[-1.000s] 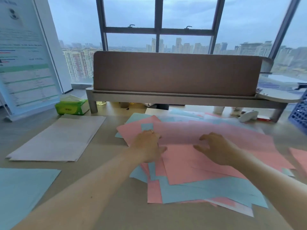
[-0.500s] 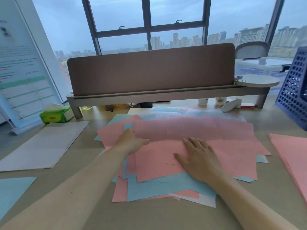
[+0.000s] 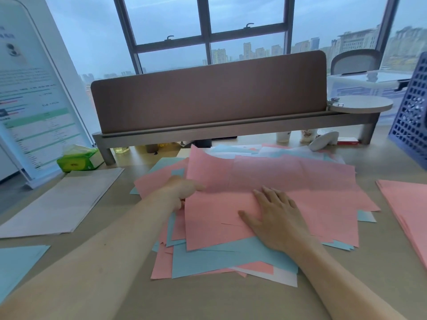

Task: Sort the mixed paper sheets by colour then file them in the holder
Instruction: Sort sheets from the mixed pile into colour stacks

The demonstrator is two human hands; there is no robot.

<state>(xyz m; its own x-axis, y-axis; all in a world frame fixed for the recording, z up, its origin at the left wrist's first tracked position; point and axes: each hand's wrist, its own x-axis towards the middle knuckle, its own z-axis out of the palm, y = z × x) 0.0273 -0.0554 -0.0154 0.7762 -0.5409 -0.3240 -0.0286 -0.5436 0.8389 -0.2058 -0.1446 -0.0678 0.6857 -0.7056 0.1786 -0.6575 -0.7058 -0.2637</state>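
Left hand (image 3: pixel 182 191) pinches the left edge of a pink sheet (image 3: pixel 265 174), curling it up off the mixed pile (image 3: pixel 219 259) on the bench (image 3: pixel 208 299). Right hand (image 3: pixel 275 218) lies flat on the pile, fingers spread wide. The pink stack (image 3: pixel 406 215) sits right of the pile, the white stack (image 3: pixel 62 204) left, and the blue holder (image 3: pixel 411 112) is beyond it to the right.
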